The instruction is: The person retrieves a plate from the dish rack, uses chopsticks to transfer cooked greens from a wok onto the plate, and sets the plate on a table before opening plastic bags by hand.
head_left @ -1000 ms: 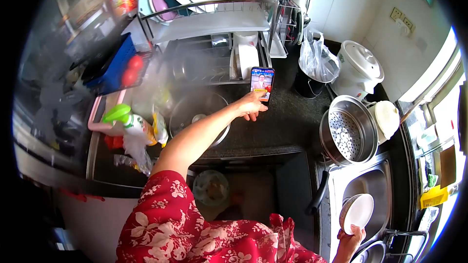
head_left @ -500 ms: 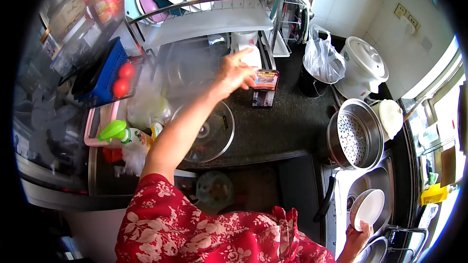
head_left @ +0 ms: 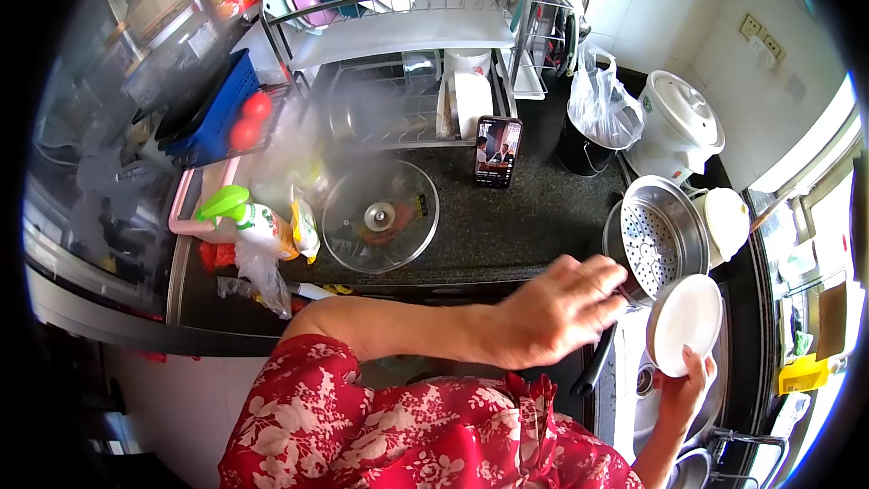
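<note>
- Right hand [head_left: 690,385]: grip firm on the near rim of the bowl [head_left: 685,324]. Thumb over the inside, other fingers behind and hidden, so I can't tell how much they support underneath.
- Bowl: over the sink [head_left: 647,412], tilted, white inside turned toward my camera.
- Left hand [head_left: 548,312]: fingers spread wide, nothing in the grip. It's blurred. Fingertips just beside the bowl; I see a gap there.
- Steamer pot [head_left: 665,249] sits behind the bowl at the sink's far end. They overlap from my angle; can't tell if they touch.
- Dark handle [head_left: 593,369] lies just below the left fingers.
- Phone [head_left: 497,152] stands upright on the desk [head_left: 552,217], well apart from both hands. Glass lid [head_left: 380,217] lies on the desk to its left.
- My take on holding it well: one-sided rim hold probably lets the bowl twist if wet, so I'd want thumb pressed in and fingers well under the base.
- I'd keep it over the sink, level it before adding load, and keep it off the pot's metal rim.
- Left side: slow the hand near the bowl, steady the free rim with flat fingers, steer clear of the handle.
</note>
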`<action>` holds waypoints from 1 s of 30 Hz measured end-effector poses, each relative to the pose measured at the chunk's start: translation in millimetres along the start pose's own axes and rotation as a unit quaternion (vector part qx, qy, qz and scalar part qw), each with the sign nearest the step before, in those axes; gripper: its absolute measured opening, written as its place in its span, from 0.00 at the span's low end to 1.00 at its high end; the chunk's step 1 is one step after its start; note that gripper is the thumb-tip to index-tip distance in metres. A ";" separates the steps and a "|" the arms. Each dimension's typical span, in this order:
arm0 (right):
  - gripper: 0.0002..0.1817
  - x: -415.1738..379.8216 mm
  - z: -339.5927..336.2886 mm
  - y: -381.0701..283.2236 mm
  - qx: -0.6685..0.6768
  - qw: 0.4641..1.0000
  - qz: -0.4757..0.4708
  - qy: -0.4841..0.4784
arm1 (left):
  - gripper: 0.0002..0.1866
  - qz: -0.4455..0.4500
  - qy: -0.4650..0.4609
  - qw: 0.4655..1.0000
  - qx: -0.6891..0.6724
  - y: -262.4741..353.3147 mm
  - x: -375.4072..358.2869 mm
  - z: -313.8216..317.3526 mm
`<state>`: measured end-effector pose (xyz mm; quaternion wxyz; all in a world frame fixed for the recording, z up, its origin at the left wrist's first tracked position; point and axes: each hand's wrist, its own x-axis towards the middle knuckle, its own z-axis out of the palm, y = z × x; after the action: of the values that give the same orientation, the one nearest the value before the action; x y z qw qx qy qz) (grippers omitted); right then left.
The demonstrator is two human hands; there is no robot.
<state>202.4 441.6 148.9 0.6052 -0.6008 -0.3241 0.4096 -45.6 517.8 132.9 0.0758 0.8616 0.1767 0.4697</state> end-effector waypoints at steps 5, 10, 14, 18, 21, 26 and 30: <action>0.18 1.8 17.4 6.8 0.024 0.998 -0.005 -0.064 | 0.35 -0.074 -0.007 0.997 0.007 10.7 7.8 24.0; 0.17 7.1 23.6 -5.7 -0.016 0.996 -0.017 -0.085 | 0.28 -0.047 -0.036 0.998 0.031 3.3 9.6 17.9; 0.19 7.1 26.9 -7.5 -0.016 0.996 -0.021 -0.088 | 0.22 -0.052 -0.039 0.997 0.050 4.8 14.8 24.8; 0.17 -4.5 26.2 2.3 -0.035 0.996 -0.029 -0.073 | 0.15 -0.045 -0.050 0.998 0.008 9.9 -1.7 42.7; 0.18 -9.2 21.0 8.5 -0.031 0.996 -0.027 -0.079 | 0.16 -0.061 -0.047 0.997 0.011 15.7 -6.8 48.2; 0.19 -12.1 11.4 13.8 -0.054 0.995 -0.030 -0.072 | 0.17 -0.076 -0.044 0.995 -0.053 20.4 -17.8 55.3; 0.24 -8.8 -0.8 19.4 -0.067 0.996 -0.037 -0.038 | 0.18 -0.073 -0.005 0.989 -0.128 17.2 -23.9 49.9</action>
<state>197.1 432.4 130.4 0.5653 -0.6118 -0.3955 0.3869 -11.6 494.6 92.0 0.2200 0.8322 0.1772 0.4771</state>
